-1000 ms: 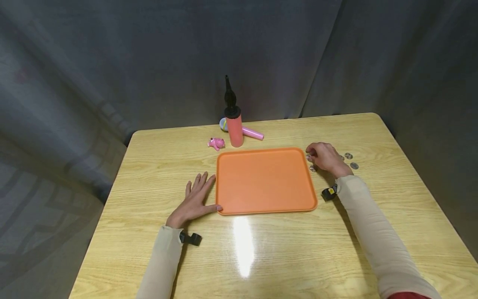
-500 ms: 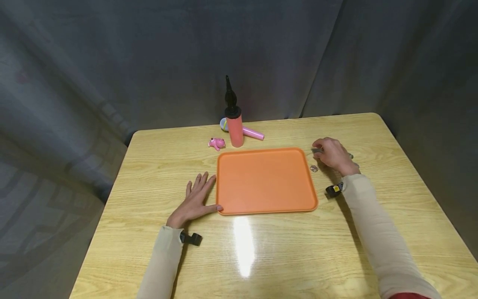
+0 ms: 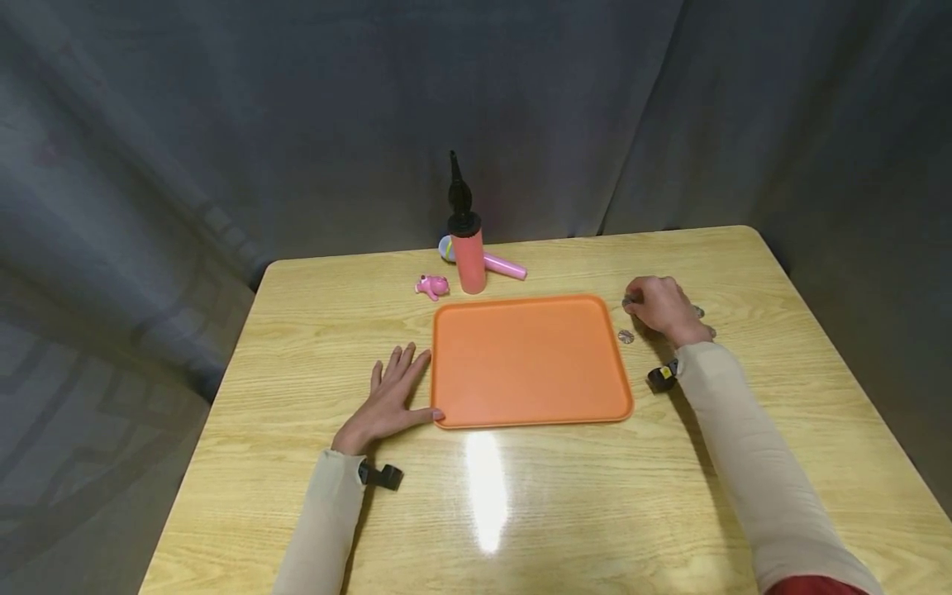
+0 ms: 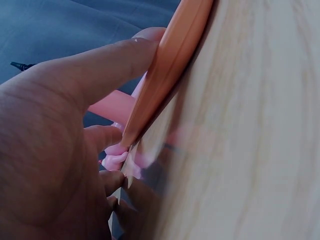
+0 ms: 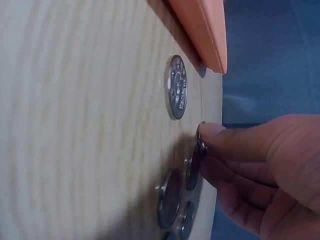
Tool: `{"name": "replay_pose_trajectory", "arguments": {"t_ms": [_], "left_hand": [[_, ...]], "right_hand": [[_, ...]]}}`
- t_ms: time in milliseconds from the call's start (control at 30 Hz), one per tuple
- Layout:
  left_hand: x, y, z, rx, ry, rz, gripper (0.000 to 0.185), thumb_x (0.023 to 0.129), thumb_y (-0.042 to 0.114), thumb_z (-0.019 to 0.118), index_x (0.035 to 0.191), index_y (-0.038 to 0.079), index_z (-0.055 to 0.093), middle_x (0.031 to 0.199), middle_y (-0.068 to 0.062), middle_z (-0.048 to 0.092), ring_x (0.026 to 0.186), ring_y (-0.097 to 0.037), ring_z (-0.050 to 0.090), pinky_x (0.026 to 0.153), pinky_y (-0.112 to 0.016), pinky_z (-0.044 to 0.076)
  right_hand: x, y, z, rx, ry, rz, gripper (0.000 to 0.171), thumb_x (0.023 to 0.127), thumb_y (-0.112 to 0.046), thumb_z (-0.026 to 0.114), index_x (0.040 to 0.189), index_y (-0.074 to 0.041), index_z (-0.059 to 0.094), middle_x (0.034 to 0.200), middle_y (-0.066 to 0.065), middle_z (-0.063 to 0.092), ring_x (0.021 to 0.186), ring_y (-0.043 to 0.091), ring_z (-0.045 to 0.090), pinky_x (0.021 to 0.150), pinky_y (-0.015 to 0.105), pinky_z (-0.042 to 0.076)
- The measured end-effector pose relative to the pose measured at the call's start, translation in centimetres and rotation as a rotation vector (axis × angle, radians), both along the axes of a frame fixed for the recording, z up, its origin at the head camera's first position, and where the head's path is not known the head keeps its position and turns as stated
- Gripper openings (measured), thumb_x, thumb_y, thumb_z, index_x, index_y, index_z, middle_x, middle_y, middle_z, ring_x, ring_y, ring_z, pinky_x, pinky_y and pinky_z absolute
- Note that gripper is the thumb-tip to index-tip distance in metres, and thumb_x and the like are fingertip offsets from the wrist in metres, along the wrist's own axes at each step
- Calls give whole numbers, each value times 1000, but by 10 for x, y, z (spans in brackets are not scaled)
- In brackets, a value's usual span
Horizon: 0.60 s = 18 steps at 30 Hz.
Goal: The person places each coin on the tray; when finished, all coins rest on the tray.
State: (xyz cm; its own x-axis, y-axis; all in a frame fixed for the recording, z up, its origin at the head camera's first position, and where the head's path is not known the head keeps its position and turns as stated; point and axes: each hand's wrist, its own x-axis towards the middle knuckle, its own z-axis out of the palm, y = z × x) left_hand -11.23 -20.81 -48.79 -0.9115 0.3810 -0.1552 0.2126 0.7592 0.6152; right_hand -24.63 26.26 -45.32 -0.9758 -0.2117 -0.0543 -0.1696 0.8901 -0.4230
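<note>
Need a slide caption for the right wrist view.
Right hand pinches a coin beside more coins, near the tray.

Legible text, labels, brands, numbers: none. Coins point(image 5: 176, 87) on the table point(image 5: 75, 125) beside the orange tray point(image 5: 202, 25): raised relief on the faces, too blurred and too oblique to read. Black wrist mount with a small yellow patch point(image 3: 660, 377): no readable marking. Pink pump point(image 3: 468, 258) and pink toy point(image 3: 432, 286): no print discernible

Left hand point(image 3: 388, 400) lies flat, fingers spread; right hand point(image 3: 662, 307) curled, fingertips pinched.
</note>
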Motion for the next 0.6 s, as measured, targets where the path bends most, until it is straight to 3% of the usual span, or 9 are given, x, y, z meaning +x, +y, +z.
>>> {"name": "replay_pose_trajectory", "arguments": {"t_ms": [300,600], "left_hand": [[-1,0,1,-7,11,-8,105,84,51,75,163,20,13,171,-15,-1,158,-37,-10,123,-64,-11],[-1,0,-2,-12,8,-1,105,84,51,75,163,20,13,171,-13,-2,158,-35,-10,123,-63,-12]], "right_hand": [[-7,-8,3,75,14,51,20,95,-2,63,111,6,70,113,29,69,103,46,66,87,58,55],[-9,-8,-2,15,-81,22,28,98,-2,58,123,9,63,125,32,63,115,50,60,94,61,52]]}}
